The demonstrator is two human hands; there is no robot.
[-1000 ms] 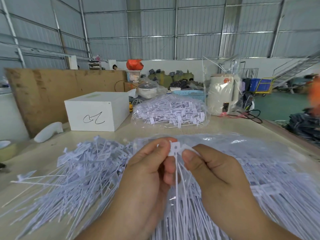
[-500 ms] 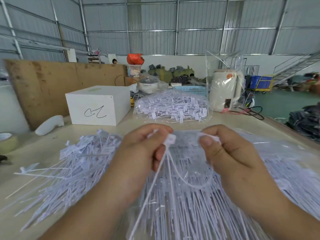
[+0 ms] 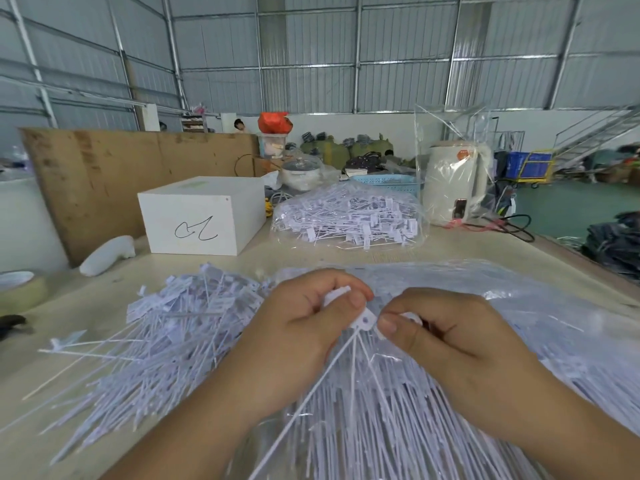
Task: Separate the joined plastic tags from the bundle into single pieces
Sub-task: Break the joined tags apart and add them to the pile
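Observation:
My left hand [image 3: 304, 327] pinches the heads of a small bundle of joined white plastic tags [image 3: 363, 320], whose thin tails fan down toward me. My right hand [image 3: 446, 334] pinches a tag head at the bundle's right side, thumb tip against the white head. Both hands hover over a clear bag of tags [image 3: 485, 393] spread across the table's right half. A loose pile of single tags [image 3: 166, 341] lies on the table to the left of my left hand.
A second clear bag of tags [image 3: 349, 216] sits at the table's middle back. A white box [image 3: 201, 216] stands at back left, a wrapped white kettle [image 3: 457, 181] at back right. A tape roll [image 3: 20, 289] lies at the left edge.
My hands have come back together after pulling apart. The right hand now pinches at the bundle's head again, and the looped tail seen half a second ago is gone.

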